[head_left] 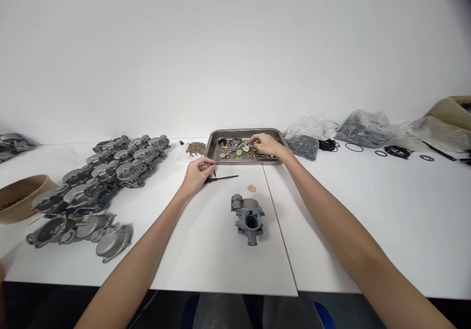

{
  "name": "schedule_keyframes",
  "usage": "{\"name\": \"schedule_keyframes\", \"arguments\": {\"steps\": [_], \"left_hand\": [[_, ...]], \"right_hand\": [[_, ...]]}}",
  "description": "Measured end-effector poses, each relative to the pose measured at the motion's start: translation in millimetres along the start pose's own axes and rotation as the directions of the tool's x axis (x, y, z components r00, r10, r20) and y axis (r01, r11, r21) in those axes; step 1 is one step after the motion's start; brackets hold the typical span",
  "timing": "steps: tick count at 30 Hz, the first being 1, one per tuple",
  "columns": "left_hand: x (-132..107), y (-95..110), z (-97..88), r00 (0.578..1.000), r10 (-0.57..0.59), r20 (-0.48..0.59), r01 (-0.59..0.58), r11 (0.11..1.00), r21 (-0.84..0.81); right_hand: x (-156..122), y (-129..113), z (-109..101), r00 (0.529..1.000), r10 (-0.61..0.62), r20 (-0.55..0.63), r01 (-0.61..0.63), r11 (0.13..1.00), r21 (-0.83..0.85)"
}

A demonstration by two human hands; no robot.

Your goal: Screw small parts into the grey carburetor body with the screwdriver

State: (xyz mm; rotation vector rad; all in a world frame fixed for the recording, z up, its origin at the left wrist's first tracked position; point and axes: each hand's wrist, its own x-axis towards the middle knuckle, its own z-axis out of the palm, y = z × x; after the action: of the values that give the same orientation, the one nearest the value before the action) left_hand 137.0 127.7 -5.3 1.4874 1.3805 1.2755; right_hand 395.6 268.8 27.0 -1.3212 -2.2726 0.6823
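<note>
A grey metal carburetor body [248,217] stands on the white table [368,221] in front of me. Beyond it lie a small round tan disc [251,188] and a thin black screwdriver [222,178]. My left hand [197,170] is curled over the screwdriver's handle end, fingers closed on it. My right hand [265,145] reaches into a steel tray [212,144] of small brass and coloured parts, fingertips pinched among them; what they hold is too small to make out.
Several grey carburetor bodies [99,182] are heaped at the left, beside a brown bowl [20,196]. A pile of small brass screws [196,148] lies left of the tray. Plastic bags of parts [305,140] and black O-rings [397,151] lie at the back right.
</note>
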Motion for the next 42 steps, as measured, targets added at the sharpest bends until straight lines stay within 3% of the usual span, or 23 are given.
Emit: {"name": "schedule_keyframes", "arguments": {"steps": [14, 18, 26, 33, 42], "left_hand": [[-1, 2, 0.0, 1.0, -0.011, -0.009, 0.012, 0.999, 0.03], [-3, 5, 0.5, 1.0, -0.024, -0.017, 0.025, 0.999, 0.047], [-4, 8, 0.4, 0.999, -0.032, -0.018, 0.033, 0.999, 0.041], [-3, 7, 1.2, 1.0, -0.025, -0.011, 0.026, 0.999, 0.019], [-4, 8, 1.3, 0.999, -0.029, -0.016, 0.029, 0.999, 0.036]], "right_hand": [[-9, 28, -40, 0.991, 0.073, -0.116, -0.068, 0.996, 0.052], [-7, 28, -33, 0.994, 0.07, -0.086, -0.065, 0.996, 0.056], [1, 16, 5, 0.999, 0.006, 0.031, -0.005, 1.0, -0.012], [-1, 29, -4, 0.994, 0.08, -0.073, -0.091, 0.985, -0.149], [-5, 26, -12, 0.988, 0.078, -0.131, -0.107, 0.968, -0.226]]}}
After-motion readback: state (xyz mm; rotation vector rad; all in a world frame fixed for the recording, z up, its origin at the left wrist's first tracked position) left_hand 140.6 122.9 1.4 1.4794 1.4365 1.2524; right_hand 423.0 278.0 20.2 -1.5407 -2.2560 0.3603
